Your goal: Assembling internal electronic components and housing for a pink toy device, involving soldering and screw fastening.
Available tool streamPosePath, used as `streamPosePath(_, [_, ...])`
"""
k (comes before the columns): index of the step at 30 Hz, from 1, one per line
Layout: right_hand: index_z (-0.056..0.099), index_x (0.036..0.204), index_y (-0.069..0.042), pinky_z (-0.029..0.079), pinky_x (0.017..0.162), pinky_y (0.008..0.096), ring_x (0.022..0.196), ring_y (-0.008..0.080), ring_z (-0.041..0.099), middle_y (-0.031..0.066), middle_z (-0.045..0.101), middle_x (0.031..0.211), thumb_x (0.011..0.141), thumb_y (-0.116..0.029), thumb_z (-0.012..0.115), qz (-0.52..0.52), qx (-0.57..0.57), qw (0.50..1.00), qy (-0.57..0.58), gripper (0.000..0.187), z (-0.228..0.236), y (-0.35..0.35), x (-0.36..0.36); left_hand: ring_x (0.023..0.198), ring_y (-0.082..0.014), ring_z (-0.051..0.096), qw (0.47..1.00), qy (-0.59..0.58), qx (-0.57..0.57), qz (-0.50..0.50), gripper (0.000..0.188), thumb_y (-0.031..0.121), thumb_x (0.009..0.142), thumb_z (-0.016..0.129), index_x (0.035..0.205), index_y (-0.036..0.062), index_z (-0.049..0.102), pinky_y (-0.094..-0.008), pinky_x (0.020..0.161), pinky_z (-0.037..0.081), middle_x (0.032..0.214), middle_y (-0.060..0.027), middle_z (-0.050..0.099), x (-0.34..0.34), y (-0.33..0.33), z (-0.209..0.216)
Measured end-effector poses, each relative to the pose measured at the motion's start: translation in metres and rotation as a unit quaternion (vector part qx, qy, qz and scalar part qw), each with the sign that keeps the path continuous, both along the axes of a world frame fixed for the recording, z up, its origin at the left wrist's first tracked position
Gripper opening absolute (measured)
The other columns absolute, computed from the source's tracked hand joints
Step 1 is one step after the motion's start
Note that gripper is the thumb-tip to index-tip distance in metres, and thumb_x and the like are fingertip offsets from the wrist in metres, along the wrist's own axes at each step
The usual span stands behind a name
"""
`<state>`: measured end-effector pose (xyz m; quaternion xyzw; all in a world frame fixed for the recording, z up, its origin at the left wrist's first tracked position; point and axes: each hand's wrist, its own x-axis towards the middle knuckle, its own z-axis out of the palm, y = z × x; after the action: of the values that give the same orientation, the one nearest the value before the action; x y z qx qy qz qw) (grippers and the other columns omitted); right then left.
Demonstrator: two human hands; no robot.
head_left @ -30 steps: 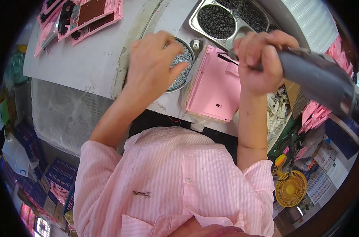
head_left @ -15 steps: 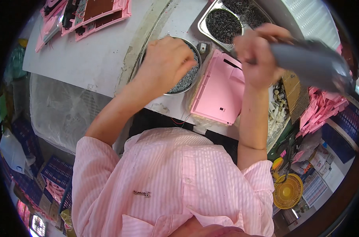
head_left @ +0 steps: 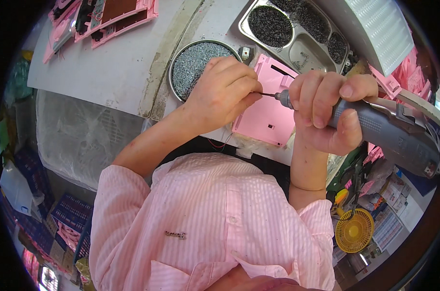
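Observation:
My right hand (head_left: 322, 104) is wrapped around a grey electric screwdriver (head_left: 387, 131), held nearly level with its thin bit pointing left. At the bit's tip, my left hand (head_left: 222, 92) pinches with thumb and forefinger. Whatever sits between those fingertips is too small and hidden to make out. Below the bit lies a pink plastic panel (head_left: 263, 119) with a long slot and a small square hole. Just beyond my left hand stands a round metal bowl (head_left: 171, 76) of silvery screws (head_left: 198, 58), partly covered by that hand.
A metal compartment tray (head_left: 309, 48) with dark screws lies at the back right, beside a white ribbed container (head_left: 380, 34). Pink framed assemblies (head_left: 125, 24) rest at the far left of the table (head_left: 108, 72). A yellow basket (head_left: 354, 230) stands lower right.
My left hand has left the screw bowl and moved right to the bit's tip. The screwdriver has swung down and nearer, its bit now above the pink panel.

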<state>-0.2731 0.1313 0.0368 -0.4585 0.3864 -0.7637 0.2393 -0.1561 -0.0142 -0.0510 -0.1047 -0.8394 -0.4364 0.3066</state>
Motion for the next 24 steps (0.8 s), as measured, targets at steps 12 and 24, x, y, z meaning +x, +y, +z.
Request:
streamPosePath(12, [0.050, 0.096, -0.003, 0.047, 0.056, 0.0262, 0.060, 0.0106, 0.054, 0.0052, 0.059, 0.073, 0.088, -0.005, 0.070, -0.121, 0.156, 0.980, -0.025, 0.022, -0.041, -0.014, 0.010, 0.110, -0.0229, 0.054, 0.955, -0.203, -0.187, 0.106, 0.019, 0.019, 0.080, 0.077, 0.097, 0.0133, 0.070, -0.0506, 0.098, 0.032, 0.100, 0.0006, 0.062, 0.020, -0.035, -0.008])
streamPosePath(24, [0.050, 0.109, -0.002, 0.043, 0.053, 0.0285, 0.055, 0.0115, 0.050, 0.0050, 0.056, 0.070, 0.092, -0.008, 0.066, -0.053, 0.079, 0.995, -0.032, 0.025, -0.018, -0.014, 0.001, 0.096, -0.0242, 0.057, 0.965, -0.155, -0.172, 0.121, 0.016, 0.022, 0.088, 0.071, 0.086, 0.0113, 0.060, -0.0446, 0.091, 0.035, 0.092, -0.0025, 0.060, 0.005, -0.036, -0.022])
